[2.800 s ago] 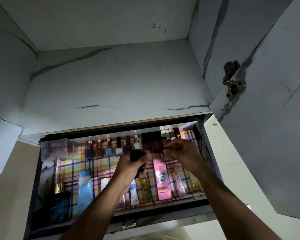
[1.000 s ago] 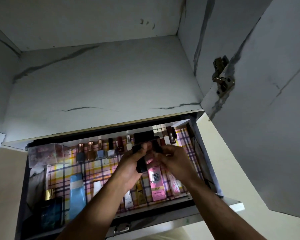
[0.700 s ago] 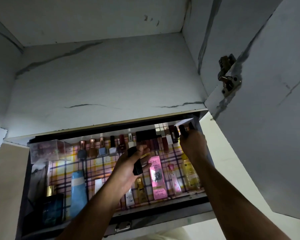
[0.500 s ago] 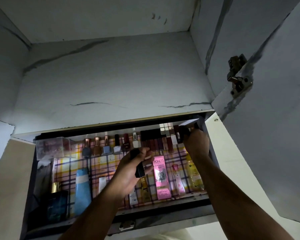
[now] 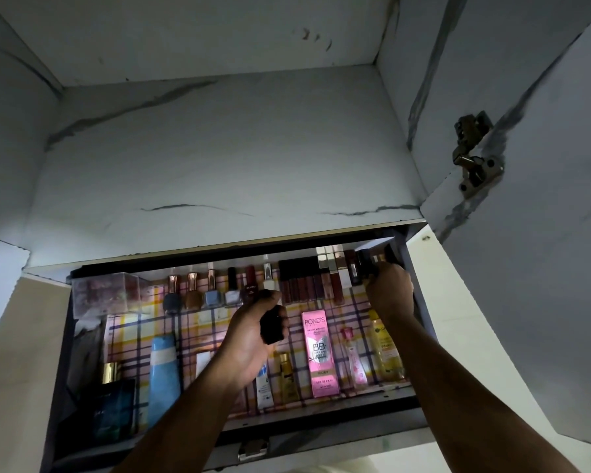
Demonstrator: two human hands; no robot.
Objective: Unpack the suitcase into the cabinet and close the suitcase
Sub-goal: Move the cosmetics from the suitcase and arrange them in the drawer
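Observation:
I look up into a white marbled cabinet. An open drawer (image 5: 325, 428) lined with checked paper holds rows of cosmetics. My left hand (image 5: 249, 336) is raised over the middle of the drawer and grips a small black tube (image 5: 271, 324). My right hand (image 5: 389, 291) reaches to the far right corner, its fingers curled round a small dark item (image 5: 367, 264) at the end of the back row of lipsticks (image 5: 307, 285). Nail polish bottles (image 5: 212, 291) stand along the back at left. A pink Pond's BB cream box (image 5: 319, 353) lies between my hands.
The open cabinet door (image 5: 543, 233) with its metal hinge (image 5: 473, 155) hangs at right. A clear plastic box (image 5: 106, 293) sits in the drawer's back left corner, a blue tube (image 5: 164, 373) and a dark perfume box (image 5: 113, 409) at front left. A yellow bottle (image 5: 384, 349) lies under my right forearm.
My hands were together over the drawer's middle; the right hand took a small dark item and moved it to the far right corner. The left hand stays mid-drawer holding the black tube.

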